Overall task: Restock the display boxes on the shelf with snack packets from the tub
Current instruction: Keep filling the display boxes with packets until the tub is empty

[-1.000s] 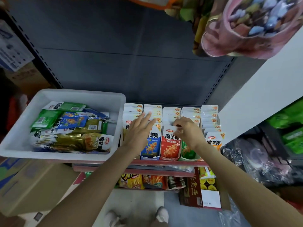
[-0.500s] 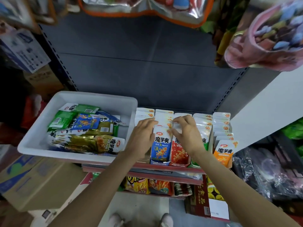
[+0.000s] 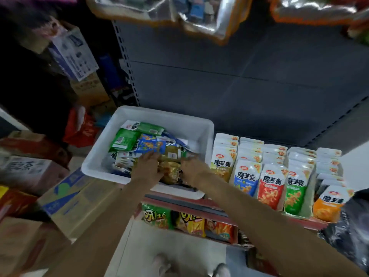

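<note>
The white tub (image 3: 99, 156) stands on the shelf's left end and holds green, blue and gold snack packets. Both my hands are inside it. My left hand (image 3: 147, 166) lies with stretched fingers on the packets, just left of the gold packets (image 3: 170, 172). My right hand (image 3: 193, 168) is at the right edge of those gold packets, fingers bent; blur hides whether it grips them. To the right of the tub, the display boxes hold upright rows of packets: yellow (image 3: 223, 166), blue (image 3: 246, 180), red (image 3: 271, 188), green (image 3: 295, 192), orange (image 3: 329, 204).
Cardboard cartons (image 3: 65, 198) are stacked on the floor at the left. Chip bags (image 3: 157, 216) fill the lower shelf under the tub. Foil bags (image 3: 159, 9) hang overhead. A dark plastic bag (image 3: 351, 232) sits at the far right.
Both hands left the display rows and moved left into the tub, onto the gold packets. The view swung left and down.
</note>
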A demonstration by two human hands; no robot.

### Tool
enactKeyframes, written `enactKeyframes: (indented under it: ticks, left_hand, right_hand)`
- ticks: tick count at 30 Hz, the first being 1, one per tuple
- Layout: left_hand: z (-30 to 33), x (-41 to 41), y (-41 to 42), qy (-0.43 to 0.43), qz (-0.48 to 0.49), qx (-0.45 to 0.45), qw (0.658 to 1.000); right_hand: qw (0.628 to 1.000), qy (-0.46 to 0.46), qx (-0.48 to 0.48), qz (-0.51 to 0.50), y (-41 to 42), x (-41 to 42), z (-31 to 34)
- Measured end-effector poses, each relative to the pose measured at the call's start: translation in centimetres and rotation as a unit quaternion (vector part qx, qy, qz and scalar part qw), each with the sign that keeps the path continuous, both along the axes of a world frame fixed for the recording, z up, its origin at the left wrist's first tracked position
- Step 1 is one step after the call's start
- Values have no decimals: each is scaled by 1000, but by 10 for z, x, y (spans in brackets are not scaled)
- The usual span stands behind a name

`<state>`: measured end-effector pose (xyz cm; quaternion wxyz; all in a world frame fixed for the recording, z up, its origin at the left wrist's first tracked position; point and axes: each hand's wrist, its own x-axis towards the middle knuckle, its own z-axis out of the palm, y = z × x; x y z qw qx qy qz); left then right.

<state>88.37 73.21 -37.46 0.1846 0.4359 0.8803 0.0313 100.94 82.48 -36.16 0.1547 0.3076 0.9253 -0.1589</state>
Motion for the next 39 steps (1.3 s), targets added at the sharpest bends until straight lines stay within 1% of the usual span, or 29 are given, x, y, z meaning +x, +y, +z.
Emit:
enactKeyframes:
  ticks: [2, 4, 7, 9, 11, 14, 16, 18, 20, 22, 24, 27, 29, 30, 31, 33, 34, 36, 39]
  left_hand:
    - [-1, -10, -4, -22, -7, -36, 999]
    - [0, -14, -7, -40, -17, -38, 998]
    - [4, -16, -8, -30, -36, -31, 998]
    - [5, -16, -10, -15, -34, -10, 999]
    - [5, -13, -11, -39, -37, 45, 998]
    - [10, -7, -6, -91, -81, 150, 981]
    - [17, -3, 2, -125, -66, 206, 968]
    - [25, 3, 10, -161, -41, 244, 955]
    - [32, 12, 16, -195, -22, 283, 939]
    - [39, 24, 22, -231, -18, 309, 922]
    - [44, 37, 28, -250, -45, 297, 921]
    - [48, 55, 41, -286, -63, 280, 914]
    - [45, 62, 51, -278, -60, 262, 922]
    - [41, 65, 56, -263, -60, 244, 931]
    - [36, 68, 60, -244, -63, 227, 941]
    - [26, 73, 68, -227, -57, 180, 955]
    - [22, 75, 69, -231, -49, 158, 959]
    - [17, 80, 70, -248, -37, 142, 957]
    - [13, 84, 68, -264, -38, 167, 949]
  right_hand:
    - [999, -47, 26, 3, -3, -12, 0]
    - [997, -55, 42, -20, -2, -19, 2]
    - [998, -10, 58, -35, 0, -21, 6]
    - [998, 36, 18, -49, 2, -18, 8]
    - [990, 117, -30, -78, 7, -14, 9]
    - [955, 265, -84, -105, 13, -2, 23]
    - [916, 350, -131, -143, 16, 9, 35]
    - [869, 416, -166, -213, 22, 18, 44]
    - [817, 447, -227, -287, 31, 30, 47]
    - [784, 446, -284, -324, 40, 46, 47]
    - [779, 449, -290, -327, 46, 63, 48]
    - [774, 483, -255, -319, 53, 85, 56]
    - [763, 502, -245, -324, 59, 97, 63]
    - [767, 505, -232, -321, 62, 102, 66]
    - [780, 497, -214, -313, 64, 107, 67]
    - [822, 456, -174, -294, 66, 114, 64]
    - [841, 432, -156, -287, 66, 116, 59]
    - [867, 398, -125, -271, 65, 116, 51]
    - [909, 330, -60, -248, 62, 112, 40]
